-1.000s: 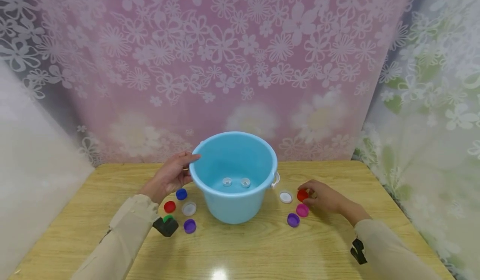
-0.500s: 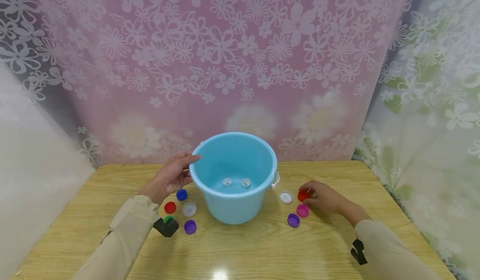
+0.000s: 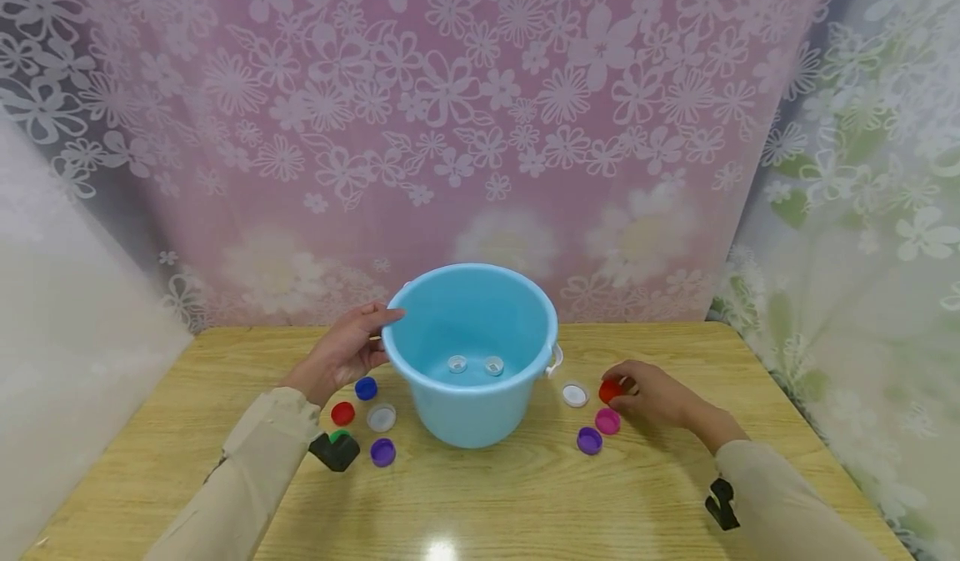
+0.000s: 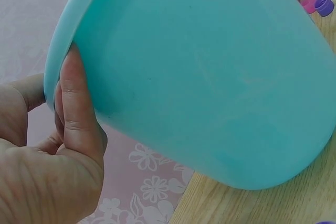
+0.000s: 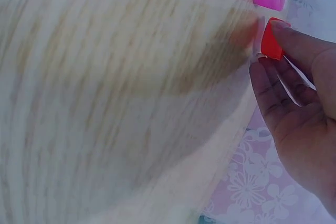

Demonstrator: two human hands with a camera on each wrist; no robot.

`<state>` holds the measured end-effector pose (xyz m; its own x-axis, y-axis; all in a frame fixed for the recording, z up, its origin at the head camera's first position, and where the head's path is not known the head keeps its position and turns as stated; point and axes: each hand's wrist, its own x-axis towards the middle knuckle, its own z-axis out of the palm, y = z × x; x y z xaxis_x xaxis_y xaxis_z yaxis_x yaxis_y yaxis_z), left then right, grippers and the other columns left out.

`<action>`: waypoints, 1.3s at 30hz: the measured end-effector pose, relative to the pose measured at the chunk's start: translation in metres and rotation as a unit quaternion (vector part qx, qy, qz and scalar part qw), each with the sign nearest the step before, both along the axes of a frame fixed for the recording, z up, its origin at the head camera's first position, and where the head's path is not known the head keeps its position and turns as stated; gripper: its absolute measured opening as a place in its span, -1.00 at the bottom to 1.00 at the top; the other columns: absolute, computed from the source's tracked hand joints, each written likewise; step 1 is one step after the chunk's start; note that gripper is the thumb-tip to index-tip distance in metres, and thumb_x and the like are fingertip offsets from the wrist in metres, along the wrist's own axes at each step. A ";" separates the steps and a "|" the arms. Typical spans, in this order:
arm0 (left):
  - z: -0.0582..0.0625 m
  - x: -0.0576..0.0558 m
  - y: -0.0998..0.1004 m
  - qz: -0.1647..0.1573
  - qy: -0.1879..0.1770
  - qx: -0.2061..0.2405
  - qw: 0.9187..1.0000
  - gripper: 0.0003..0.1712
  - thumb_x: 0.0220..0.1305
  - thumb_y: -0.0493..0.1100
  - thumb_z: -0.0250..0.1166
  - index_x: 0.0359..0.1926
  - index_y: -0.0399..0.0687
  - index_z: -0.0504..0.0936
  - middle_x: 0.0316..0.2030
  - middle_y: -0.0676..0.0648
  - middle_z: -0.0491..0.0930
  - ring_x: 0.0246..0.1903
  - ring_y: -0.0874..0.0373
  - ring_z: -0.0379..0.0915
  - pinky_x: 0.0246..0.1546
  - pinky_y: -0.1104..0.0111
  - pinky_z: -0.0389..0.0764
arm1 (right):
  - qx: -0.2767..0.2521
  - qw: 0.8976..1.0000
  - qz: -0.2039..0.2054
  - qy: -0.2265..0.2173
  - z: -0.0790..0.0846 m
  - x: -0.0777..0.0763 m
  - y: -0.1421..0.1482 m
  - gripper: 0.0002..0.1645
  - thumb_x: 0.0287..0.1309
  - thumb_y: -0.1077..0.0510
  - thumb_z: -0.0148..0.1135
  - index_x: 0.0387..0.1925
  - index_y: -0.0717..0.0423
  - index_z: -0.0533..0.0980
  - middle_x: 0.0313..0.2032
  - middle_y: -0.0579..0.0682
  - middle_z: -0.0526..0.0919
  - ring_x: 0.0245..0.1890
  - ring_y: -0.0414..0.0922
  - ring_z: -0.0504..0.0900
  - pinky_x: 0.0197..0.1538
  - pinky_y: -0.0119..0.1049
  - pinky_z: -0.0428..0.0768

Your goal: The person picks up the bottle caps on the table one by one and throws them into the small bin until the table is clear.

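A light blue bucket (image 3: 471, 411) stands mid-table in the head view, two small clear-white caps (image 3: 493, 366) at its bottom. My left hand (image 3: 347, 351) grips its left rim, thumb over the edge and fingers against the outer wall (image 4: 210, 87). To the bucket's right, my right hand (image 3: 651, 394) pinches a red bottle cap (image 3: 610, 391) between thumb and fingers; the right wrist view shows the red cap (image 5: 273, 39) close over the tabletop. Near that hand lie a pink cap (image 3: 607, 421), a purple cap (image 3: 589, 440) and a white cap (image 3: 575, 394).
Left of the bucket are a blue cap (image 3: 366, 388), a red cap (image 3: 342, 413), a whitish cap (image 3: 381, 417), a purple cap (image 3: 382, 452) and a partly hidden green cap (image 3: 340, 435). A white handle (image 3: 555, 361) hangs at the bucket's right. Behind the wooden table (image 3: 480, 511) hangs a flowered curtain (image 3: 480, 127).
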<state>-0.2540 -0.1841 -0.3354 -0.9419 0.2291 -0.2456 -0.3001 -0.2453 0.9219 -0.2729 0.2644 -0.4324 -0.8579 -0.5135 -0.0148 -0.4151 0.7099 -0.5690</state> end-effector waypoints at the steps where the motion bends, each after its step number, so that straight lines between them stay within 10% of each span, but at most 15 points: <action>1: 0.000 0.000 0.000 0.000 0.000 0.000 1.000 -0.78 0.36 -0.13 0.20 -0.27 -0.16 0.37 -0.34 -0.16 0.51 -0.59 0.13 0.60 -0.50 0.39 0.65 | 0.001 1.000 -0.002 0.003 0.001 0.000 0.001 -0.60 0.16 0.24 0.29 0.02 0.32 0.48 -0.14 0.08 0.55 -0.16 0.02 0.56 -0.16 -0.15 0.60; 22: -0.001 -0.001 0.000 0.001 0.004 0.011 1.000 -0.79 0.36 -0.15 0.20 -0.30 -0.15 0.35 -0.37 -0.15 0.52 -0.59 0.12 0.61 -0.51 0.40 0.65 | -0.069 0.994 -0.033 0.082 0.047 -0.019 -0.011 -0.49 0.26 0.04 0.23 0.11 0.31 0.46 -0.07 0.13 0.58 -0.10 0.05 0.58 -0.05 -0.05 0.61; 39: 0.001 0.000 0.000 -0.003 0.004 0.005 1.000 -0.79 0.36 -0.15 0.19 -0.27 -0.15 0.34 -0.36 -0.15 0.52 -0.57 0.12 0.62 -0.49 0.39 0.65 | -0.164 0.980 -0.059 0.101 0.135 -0.015 -0.063 -0.41 0.25 -0.03 0.23 0.22 0.17 0.40 0.06 0.14 0.53 -0.02 0.07 0.57 0.01 -0.04 0.59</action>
